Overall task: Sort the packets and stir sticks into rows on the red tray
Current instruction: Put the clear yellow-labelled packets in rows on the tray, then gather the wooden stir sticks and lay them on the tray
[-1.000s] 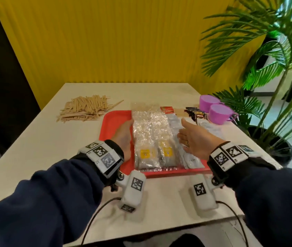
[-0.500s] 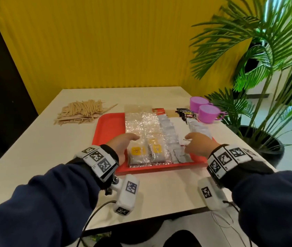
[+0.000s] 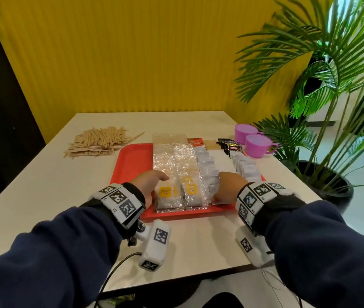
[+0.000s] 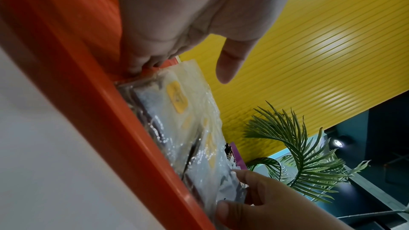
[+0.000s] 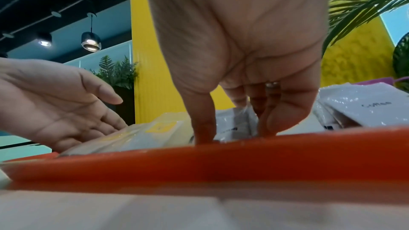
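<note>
Both hands are down at the near end of the red tray (image 3: 132, 161), squaring up the packet rows. Left hand (image 3: 148, 185) lies flat and relaxed, fingers straight against the outer edge of the clear packets with yellow labels (image 3: 168, 193) – grasping nothing, just pressing sideways. Right hand (image 3: 225, 187) has fingers and thumb pointing down into the near end of the silver-white packets (image 3: 207, 167); from the right wrist view the fingertips (image 5: 204, 128) touch the tray floor beside a packet, but I cannot tell whether they pinch one or only nudge it.

Packets sit on the tray in several lengthwise rows; another white stack (image 3: 246, 167) lies at the tray's right edge. Stir sticks (image 3: 98, 142) are in a loose pile on the surface, off the tray to the far left – not yet sorted.

To do this step well, probably push both hands toward each other evenly so the rows close up without riding over each other. Keep pressure low and flat – the slick film packets look likely to slide or buckle. Leave the bare left strip of the tray free for the sticks.
</note>
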A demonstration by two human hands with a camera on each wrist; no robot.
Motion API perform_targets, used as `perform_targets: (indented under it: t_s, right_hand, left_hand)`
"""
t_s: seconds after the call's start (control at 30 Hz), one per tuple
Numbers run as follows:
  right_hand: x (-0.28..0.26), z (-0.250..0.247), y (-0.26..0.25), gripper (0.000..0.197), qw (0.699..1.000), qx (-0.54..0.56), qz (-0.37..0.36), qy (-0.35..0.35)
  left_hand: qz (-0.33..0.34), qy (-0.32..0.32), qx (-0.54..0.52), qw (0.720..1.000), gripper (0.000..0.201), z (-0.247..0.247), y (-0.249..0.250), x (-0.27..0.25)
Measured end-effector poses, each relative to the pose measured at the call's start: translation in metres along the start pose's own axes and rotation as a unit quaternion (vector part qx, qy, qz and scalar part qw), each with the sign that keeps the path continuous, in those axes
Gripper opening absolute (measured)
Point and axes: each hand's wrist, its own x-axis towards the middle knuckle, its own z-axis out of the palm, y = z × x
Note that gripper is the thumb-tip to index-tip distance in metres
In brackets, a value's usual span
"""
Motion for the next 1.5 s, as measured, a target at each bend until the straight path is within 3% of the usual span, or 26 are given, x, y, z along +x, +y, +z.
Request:
perform_targets:
  t_s: [0.1, 0.2, 0.27, 0.37, 0.43, 0.6, 0.8, 0.9, 1.03, 1.23, 1.3, 1.37, 1.5]
  right_hand:
    - [0.001, -0.003, 0.005, 0.06, 0.998, 0.057, 0.007, 0.007]
    - [0.002, -0.013, 0.017, 0.066, 0.994, 0.105, 0.029, 0.018]
    - [0.006, -0.022, 0.027, 0.054, 0.992, 0.108, 0.037, 0.048]
    - [0.007, -0.033, 0.038, 0.02, 0.988, 0.135, 0.046, 0.06]
    - [0.006, -0.035, 0.041, 0.02, 0.988, 0.138, 0.062, 0.037]
    - [0.005, -0.021, 0.034, 0.007, 0.975, 0.174, 0.084, -0.111]
    - [0.006, -0.015, 0.022, 0.017, 0.974, 0.173, 0.073, -0.123]
    - [0.009, -0.013, 0.023, 0.006, 0.976, 0.173, 0.064, -0.112]
    - [0.013, -0.011, 0.026, 0.016, 0.967, 0.213, 0.091, -0.105]
    - [0.01, -0.024, 0.018, 0.021, 0.965, 0.22, 0.127, -0.064]
    - [0.012, -0.028, 0.015, 0.025, 0.967, 0.228, 0.113, -0.008]
    - [0.015, -0.033, 0.009, 0.028, 0.964, 0.251, 0.084, 0.002]
    - [0.015, -0.044, -0.009, 0.024, 0.951, 0.304, 0.055, 0.003]
  left_hand:
    - [-0.004, -0.004, 0.006, 1.0, 0.073, 0.0, 0.001, -0.004]
    - [-0.007, -0.004, 0.015, 1.0, 0.059, 0.002, 0.008, -0.017]
    - [0.004, -0.001, 0.027, 1.0, 0.056, -0.002, 0.013, -0.021]
    - [0.022, 0.004, 0.032, 0.999, 0.054, -0.011, 0.024, -0.025]
    - [0.026, 0.018, 0.039, 0.999, 0.051, -0.017, 0.029, -0.027]
    - [0.048, 0.096, 0.048, 0.993, 0.046, -0.04, 0.038, -0.024]
    - [0.008, 0.106, 0.066, 0.992, 0.045, -0.056, 0.034, -0.026]
    - [-0.015, 0.097, 0.046, 0.994, 0.045, -0.06, 0.036, -0.028]
    - [-0.031, 0.076, 0.023, 0.996, 0.078, -0.073, 0.036, -0.014]
    - [-0.05, 0.066, 0.05, 0.995, 0.036, -0.072, 0.036, -0.025]
    - [-0.056, 0.068, 0.053, 0.995, 0.049, -0.075, 0.035, -0.026]
    - [-0.062, 0.072, 0.053, 0.994, 0.061, -0.078, 0.034, -0.028]
    - [-0.091, 0.066, 0.049, 0.992, 0.04, -0.082, 0.033, -0.033]
